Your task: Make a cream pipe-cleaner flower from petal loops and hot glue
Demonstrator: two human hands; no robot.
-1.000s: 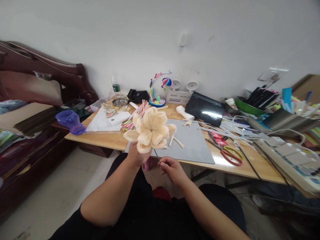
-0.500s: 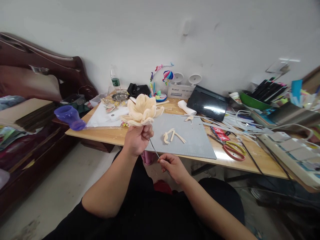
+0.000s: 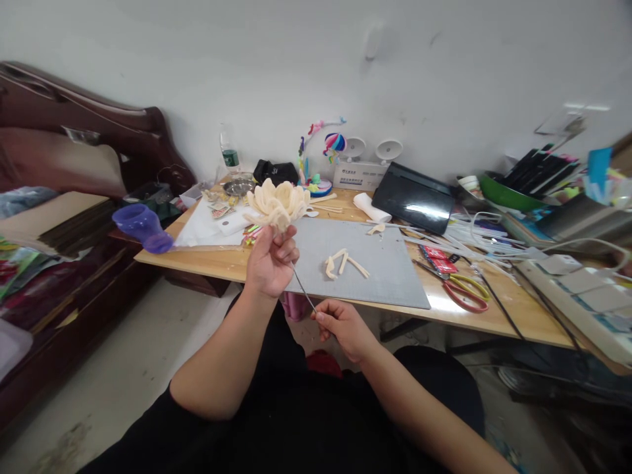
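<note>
A cream, fuzzy handmade flower (image 3: 277,201) with layered petals is held up in front of the table edge. My left hand (image 3: 272,262) is closed around its base, just under the petals. From there a thin dark wire stem (image 3: 305,290) slants down to the right. The fingers of my right hand (image 3: 340,327) pinch its lower part. Beyond my hands, bent cream fuzzy sticks (image 3: 344,262) lie on a grey cutting mat (image 3: 395,283). A smaller cream piece (image 3: 376,229) rests near the mat's far edge.
Scissors (image 3: 464,293) with red and yellow handles lie right of the mat, by a power strip (image 3: 573,309). A black box-like object (image 3: 413,199) and a white roll (image 3: 371,209) stand behind it. A purple vase (image 3: 143,227) is at left, a water bottle (image 3: 228,151) at the back.
The flower has tipped away from me and sits slightly lower, with its underside showing more. My left hand has turned with it; my right hand still pinches the stem.
</note>
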